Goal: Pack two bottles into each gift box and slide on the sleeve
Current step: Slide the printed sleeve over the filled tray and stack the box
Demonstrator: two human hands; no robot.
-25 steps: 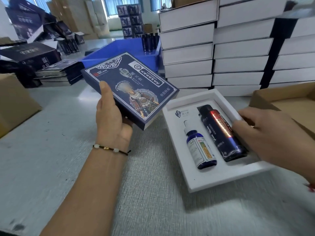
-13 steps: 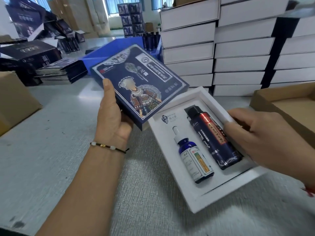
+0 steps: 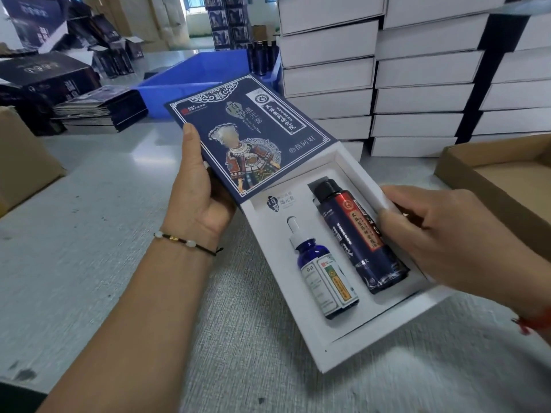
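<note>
Grey worktable [image 3: 89,234] in a packing room, stacked white boxes [image 3: 417,84] behind, blue plastic crate [image 3: 193,81] alongside, brown cartons [image 3: 507,180] flanking, daylit window [image 3: 193,4] beyond.

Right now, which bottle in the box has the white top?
The small blue dropper bottle, lying on the left of the white box. The bigger dark bottle beside it has a black cap.

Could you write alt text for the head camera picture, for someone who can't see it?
A person's left hand holds a dark blue printed cardboard sleeve at the end of an open white gift box, which the right hand grips. A small blue dropper bottle and a taller dark bottle with a red label lie inside, above a grey table with stacked white boxes behind.
</note>
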